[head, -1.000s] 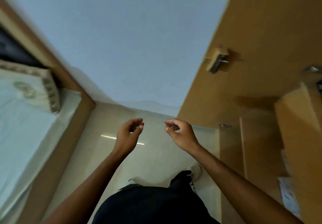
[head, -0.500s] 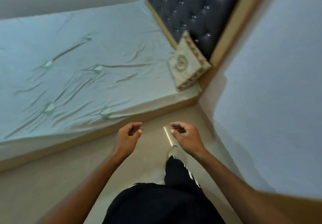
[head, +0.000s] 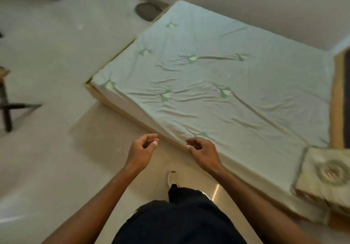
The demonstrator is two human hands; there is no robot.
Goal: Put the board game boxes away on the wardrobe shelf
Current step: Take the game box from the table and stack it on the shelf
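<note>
**Dim, even room light, edges smeared**

The light is low and soft, with a warm greenish cast. The glossy beige tiled floor (head: 56, 63) carries one thin bright streak of glare beside the bed's long edge. A faint broad shadow lies off the bed's foot corner. The wrinkled pale green bed sheet (head: 236, 77) holds soft shadows in its creases. The left hand (head: 141, 153) and right hand (head: 203, 154) look fairly sharp. The patterned beige cushion (head: 325, 177) is blurred. Straight edges bow outward toward the frame's borders.
</note>
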